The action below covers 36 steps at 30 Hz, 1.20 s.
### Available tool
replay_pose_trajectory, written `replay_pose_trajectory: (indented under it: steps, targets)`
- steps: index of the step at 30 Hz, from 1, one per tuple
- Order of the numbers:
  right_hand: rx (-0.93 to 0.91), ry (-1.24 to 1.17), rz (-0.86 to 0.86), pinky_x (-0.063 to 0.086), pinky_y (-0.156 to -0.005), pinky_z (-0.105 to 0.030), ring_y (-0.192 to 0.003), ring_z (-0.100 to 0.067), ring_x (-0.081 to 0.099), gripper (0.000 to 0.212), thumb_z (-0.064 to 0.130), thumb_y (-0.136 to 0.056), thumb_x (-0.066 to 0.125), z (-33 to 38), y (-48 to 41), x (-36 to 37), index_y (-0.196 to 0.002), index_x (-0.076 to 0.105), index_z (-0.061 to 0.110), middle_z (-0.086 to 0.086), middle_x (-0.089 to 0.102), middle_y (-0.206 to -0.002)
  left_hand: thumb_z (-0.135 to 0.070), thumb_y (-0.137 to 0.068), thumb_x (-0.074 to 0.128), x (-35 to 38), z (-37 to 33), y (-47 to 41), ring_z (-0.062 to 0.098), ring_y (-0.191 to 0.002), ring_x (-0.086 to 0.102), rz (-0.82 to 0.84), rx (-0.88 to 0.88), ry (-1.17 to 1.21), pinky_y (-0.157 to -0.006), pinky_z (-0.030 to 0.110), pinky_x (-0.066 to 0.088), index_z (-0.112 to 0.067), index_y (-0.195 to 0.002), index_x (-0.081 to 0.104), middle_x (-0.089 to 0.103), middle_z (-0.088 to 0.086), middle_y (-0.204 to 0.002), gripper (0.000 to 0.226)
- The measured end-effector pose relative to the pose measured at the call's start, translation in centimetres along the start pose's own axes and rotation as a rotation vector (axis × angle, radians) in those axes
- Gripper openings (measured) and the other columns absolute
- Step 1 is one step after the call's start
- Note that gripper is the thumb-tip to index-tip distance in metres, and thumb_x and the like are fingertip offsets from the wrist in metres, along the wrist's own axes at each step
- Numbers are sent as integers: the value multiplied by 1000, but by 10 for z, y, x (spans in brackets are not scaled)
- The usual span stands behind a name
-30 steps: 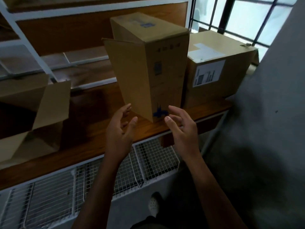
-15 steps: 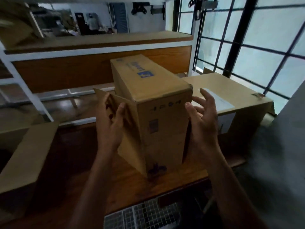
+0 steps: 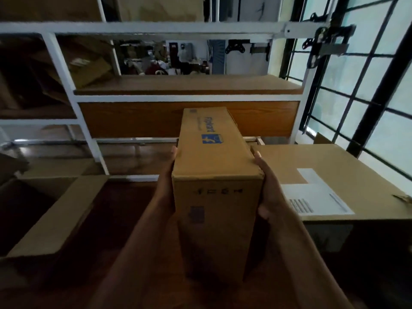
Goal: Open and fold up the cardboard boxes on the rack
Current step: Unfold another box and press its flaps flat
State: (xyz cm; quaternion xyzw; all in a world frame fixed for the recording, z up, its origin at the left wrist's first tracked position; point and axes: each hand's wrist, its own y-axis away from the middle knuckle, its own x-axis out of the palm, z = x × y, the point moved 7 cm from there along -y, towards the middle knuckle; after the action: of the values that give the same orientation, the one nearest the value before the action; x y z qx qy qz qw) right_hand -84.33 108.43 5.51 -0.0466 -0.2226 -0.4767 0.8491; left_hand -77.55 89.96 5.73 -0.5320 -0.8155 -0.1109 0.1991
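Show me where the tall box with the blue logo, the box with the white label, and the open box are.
tall box (image 3: 214, 166): head view, on its top face.
labelled box (image 3: 334, 161): head view, on its bare top.
open box (image 3: 60, 215): head view, on its raised flap.

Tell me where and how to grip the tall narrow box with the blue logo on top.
Grip the tall narrow box by its two long side faces, near the top edge, one hand from each side. It stands upright and is slim enough to clamp between the palms, as the left hand and right hand do now. The larger labelled box crowds the right side.
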Motion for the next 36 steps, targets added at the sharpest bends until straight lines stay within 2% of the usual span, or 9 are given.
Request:
replay_pose_trajectory:
  steps: [4,7,11,14,18,23,30,34,36]
  targets:
    - [-18,-109,40,51,-81,-42,-90,-27,73,44,54,-92,48,-8,-7,-2,-117,64,21,-12,75,-104,-45,-100,37,7,-24,-4,21,-86,73,-7,47,-110,-67,32,59,-14,-111,64,76,5,-92,42]
    - [-3,-237,31,52,-77,-42,-83,-30,70,47,51,-88,50,-20,-8,-4,-114,64,15,-15,75,-97,-37,-102,39,21,-50,-5,12,-75,74,-24,38,-262,-58,23,57,-10,-129,53,71,8,-101,41]
    - [139,-325,-47,49,-65,-35,-62,-27,68,39,44,-90,48,-63,-14,-6,-97,65,9,-14,72,-76,-42,-98,46,23,-50,4,25,-121,56,-44,62,-505,-93,35,48,-17,-148,36,51,9,-141,57]
    - [253,-273,-147,50,-67,-38,-60,-30,66,27,31,-93,50,-93,-17,-12,-95,63,7,-17,71,-73,-77,-78,51,-3,-33,14,27,-138,40,-90,40,-650,-116,49,27,-29,-151,32,39,3,-153,89]
    - [303,-5,-179,53,-71,-45,-75,-33,65,25,27,-101,44,-98,-26,-15,-99,63,11,-19,68,-91,-50,-101,35,-23,-31,13,17,-144,25,-66,116,-915,-121,43,14,-23,-151,30,32,-1,-154,57]
    - [387,376,-233,52,-93,-51,-97,-36,66,36,29,-99,36,-146,-33,-5,-105,65,8,-20,70,-102,-67,-95,27,-69,-5,-8,18,-147,20,93,120,-1222,-119,51,17,-37,-152,21,23,-5,-161,65]
    - [308,171,-473,48,-75,-39,-83,-29,62,37,22,-102,38,-201,-7,-4,-87,68,6,-16,67,-91,-66,-95,23,-173,44,-21,23,-150,10,128,6,-1634,-119,50,11,-33,-153,21,13,-4,-164,67]
    - [181,401,-561,53,-79,-41,-80,-23,60,27,15,-96,48,-179,-3,-4,-107,68,0,-12,69,-92,-64,-96,24,-186,70,-19,25,-149,11,245,-13,-1779,-118,50,11,-33,-153,19,13,-1,-164,65]
    - [120,486,-548,55,-75,-39,-83,-23,64,25,21,-93,54,-163,-3,7,-108,71,10,-7,70,-87,-64,-96,24,-186,71,-23,25,-147,18,218,31,-1805,-117,51,14,-33,-152,23,21,0,-161,64]
